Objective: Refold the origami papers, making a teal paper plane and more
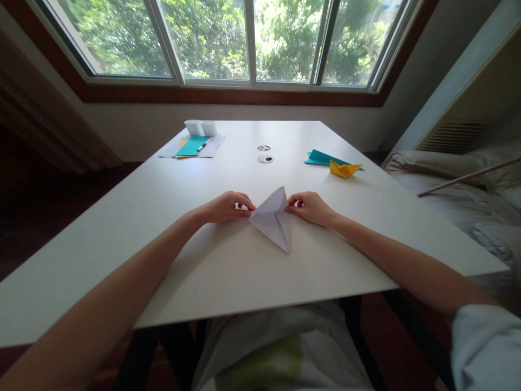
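A folded sheet of white paper (272,218) is on the white table in front of me, with pointed corners at top and bottom and a crease or slit down its lower half. My left hand (232,207) pinches its left corner between thumb and fingers. On the opposite side, my right hand (310,207) pinches the right edge near the upper flap. Both hands are closed on the paper, low over the tabletop.
The white table (171,293) reaches toward a window. At back left are teal paper (192,145), a pen (204,144) and small white boxes (201,128). A teal folded paper (325,158) and a yellow paper boat (344,169) stand at right. Round inserts (265,159) sit mid-table.
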Motion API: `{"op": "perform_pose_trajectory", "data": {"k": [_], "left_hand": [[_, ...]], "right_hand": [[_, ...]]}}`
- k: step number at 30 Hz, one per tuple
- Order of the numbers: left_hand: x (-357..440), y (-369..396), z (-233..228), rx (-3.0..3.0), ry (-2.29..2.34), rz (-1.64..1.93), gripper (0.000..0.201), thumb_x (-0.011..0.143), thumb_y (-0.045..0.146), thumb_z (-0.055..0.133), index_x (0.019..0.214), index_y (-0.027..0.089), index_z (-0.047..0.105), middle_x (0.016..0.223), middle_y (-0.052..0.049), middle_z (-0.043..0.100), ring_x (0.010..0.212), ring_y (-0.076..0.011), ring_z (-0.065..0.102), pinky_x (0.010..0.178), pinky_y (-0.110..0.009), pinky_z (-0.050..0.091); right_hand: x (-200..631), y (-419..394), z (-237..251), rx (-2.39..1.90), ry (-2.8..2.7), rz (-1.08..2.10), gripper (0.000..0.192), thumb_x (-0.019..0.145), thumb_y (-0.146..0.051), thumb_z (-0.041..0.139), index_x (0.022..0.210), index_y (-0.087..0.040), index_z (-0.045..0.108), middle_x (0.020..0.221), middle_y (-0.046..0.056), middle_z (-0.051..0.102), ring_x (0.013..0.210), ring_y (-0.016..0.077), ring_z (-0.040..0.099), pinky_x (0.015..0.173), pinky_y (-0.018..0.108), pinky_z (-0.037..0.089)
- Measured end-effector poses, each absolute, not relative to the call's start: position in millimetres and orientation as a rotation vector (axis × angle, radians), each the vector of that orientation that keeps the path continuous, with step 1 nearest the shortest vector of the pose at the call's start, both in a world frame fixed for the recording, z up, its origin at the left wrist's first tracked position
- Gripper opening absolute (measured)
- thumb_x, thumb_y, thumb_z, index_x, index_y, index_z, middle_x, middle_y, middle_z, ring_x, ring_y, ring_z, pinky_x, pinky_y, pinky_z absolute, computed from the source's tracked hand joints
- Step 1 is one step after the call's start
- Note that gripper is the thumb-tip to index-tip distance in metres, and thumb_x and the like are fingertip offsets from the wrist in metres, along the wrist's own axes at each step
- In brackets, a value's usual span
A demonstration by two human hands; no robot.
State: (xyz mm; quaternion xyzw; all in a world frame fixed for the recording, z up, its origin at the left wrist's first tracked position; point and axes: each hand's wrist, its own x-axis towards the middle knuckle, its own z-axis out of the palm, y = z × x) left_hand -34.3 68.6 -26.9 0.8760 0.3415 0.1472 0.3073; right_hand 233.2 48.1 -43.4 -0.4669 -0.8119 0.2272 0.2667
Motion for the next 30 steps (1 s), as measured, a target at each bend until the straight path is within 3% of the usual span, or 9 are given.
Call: {"op": "perform_pose_trajectory", "data": {"k": [30], "left_hand": [[-17, 60, -35, 2.267, 1.149, 0.591, 0.034, 0.071, 0.048, 0.06, 0.075, 0.016, 0.066, 0.067, 0.0, 0.061, 0.059, -0.0098, 0.047, 0.055, -0.021, 0.037]], "right_hand": [[230, 46, -42, -1.303, -2.196, 0.572, 0.012, 0.072, -0.029, 0.059, 0.073, -0.018, 0.065, 0.07, 0.0, 0.065, 0.058, 0.0099, 0.05, 0.058, 0.022, 0.039]]}}
